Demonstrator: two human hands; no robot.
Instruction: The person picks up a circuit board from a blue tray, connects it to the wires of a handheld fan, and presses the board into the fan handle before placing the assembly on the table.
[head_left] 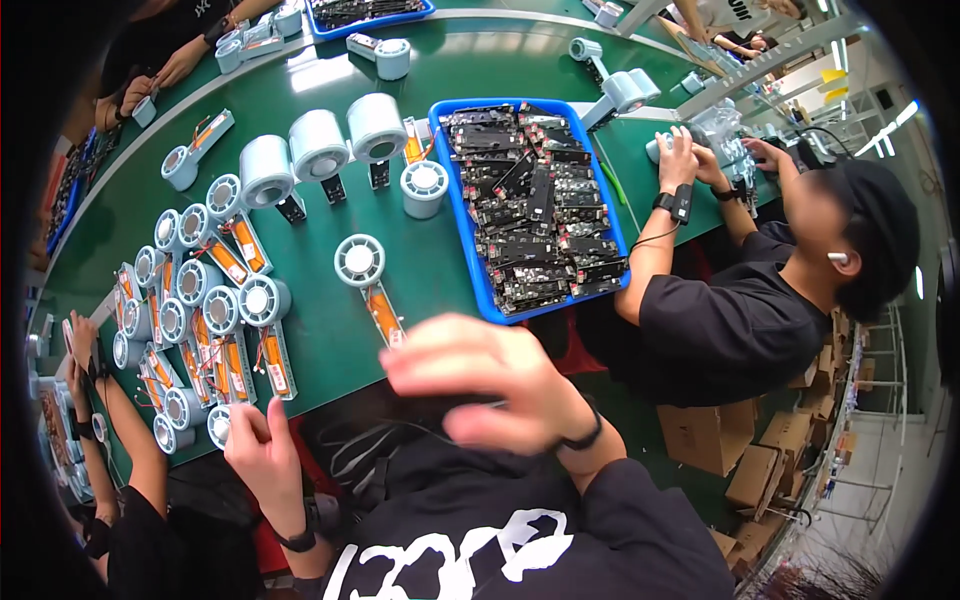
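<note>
My left hand point(268, 462) is at the table's near edge, its fingers curled and thumb raised. Right beside those fingers shows part of a pale blue fan point(217, 426); I cannot make out whether they grip anything. Blurred by motion, my right hand point(500, 382) hovers palm down with fingers stretched apart, and no object shows in it. Just beyond its fingertips lies a fan with an open handle point(383, 312), an orange battery and wires inside; the handle's near end is close to the hand.
Several similar fans point(221, 310) crowd the table's left. Three fan heads point(318, 146) stand farther back. A blue tray point(464, 215) holds many dark circuit boards point(540, 195). One co-worker point(740, 310) sits at right; others' hands point(178, 62) work at far left. Cardboard boxes point(705, 437) stand on the floor.
</note>
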